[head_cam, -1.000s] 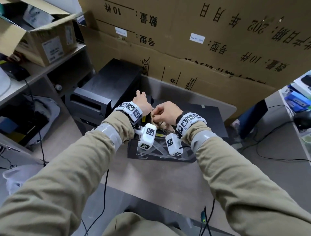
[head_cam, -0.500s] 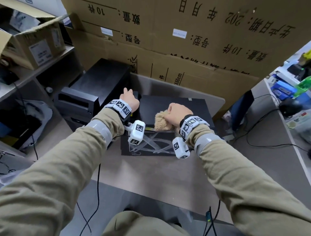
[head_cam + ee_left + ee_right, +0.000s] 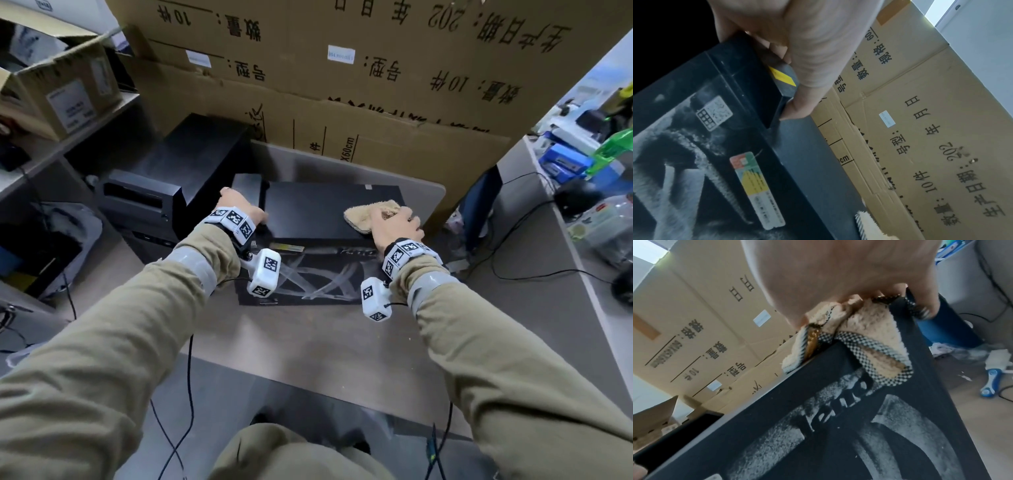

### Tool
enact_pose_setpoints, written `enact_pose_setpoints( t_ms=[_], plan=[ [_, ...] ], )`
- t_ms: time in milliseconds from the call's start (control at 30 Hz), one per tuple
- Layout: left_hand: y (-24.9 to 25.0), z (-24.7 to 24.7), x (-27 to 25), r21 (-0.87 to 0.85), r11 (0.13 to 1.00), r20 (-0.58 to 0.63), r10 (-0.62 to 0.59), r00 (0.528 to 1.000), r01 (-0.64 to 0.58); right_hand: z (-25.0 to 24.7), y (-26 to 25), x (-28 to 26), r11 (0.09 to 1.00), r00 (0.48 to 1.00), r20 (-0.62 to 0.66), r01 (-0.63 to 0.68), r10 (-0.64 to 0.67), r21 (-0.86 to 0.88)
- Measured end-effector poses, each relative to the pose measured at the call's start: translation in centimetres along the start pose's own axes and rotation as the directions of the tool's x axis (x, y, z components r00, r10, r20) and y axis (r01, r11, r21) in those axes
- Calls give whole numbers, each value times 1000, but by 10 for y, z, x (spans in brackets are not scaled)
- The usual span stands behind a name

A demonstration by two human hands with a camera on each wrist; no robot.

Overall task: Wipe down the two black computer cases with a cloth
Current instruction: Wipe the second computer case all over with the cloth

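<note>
Your right hand (image 3: pixel 394 224) clamps the cloth (image 3: pixel 368 216) on the near case (image 3: pixel 318 212) top while your left hand (image 3: pixel 239 209) grips its corner; its dusty front and the second case (image 3: pixel 178 171) remain unwiped.

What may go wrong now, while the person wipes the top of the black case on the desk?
1. The cloth is at the right end of the case; it may slip off the edge.
2. The left hand grips only one corner, so a hard push may shift the case.
3. The dusty front panel is not yet wiped and may be forgotten.
</note>
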State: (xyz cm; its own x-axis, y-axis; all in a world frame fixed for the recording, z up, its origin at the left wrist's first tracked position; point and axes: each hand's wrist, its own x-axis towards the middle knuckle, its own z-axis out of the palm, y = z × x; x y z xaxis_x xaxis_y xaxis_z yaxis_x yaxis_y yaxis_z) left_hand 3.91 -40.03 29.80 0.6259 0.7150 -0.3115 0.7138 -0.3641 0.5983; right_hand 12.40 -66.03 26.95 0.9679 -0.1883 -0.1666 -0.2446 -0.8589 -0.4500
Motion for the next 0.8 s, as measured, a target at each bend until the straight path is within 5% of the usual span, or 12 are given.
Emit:
enact_pose_setpoints(
  t_ms=[367, 800],
  plan=[
    [-7, 0, -9, 34, 999, -54, 31, 998, -30, -1, 13, 5, 997, 996, -49, -71, 71, 6],
    [-10, -4, 8, -34, 984, 127, 176, 976, -173, 6, 14, -29, 930, 915, -179, -368, 361, -5]
  ],
)
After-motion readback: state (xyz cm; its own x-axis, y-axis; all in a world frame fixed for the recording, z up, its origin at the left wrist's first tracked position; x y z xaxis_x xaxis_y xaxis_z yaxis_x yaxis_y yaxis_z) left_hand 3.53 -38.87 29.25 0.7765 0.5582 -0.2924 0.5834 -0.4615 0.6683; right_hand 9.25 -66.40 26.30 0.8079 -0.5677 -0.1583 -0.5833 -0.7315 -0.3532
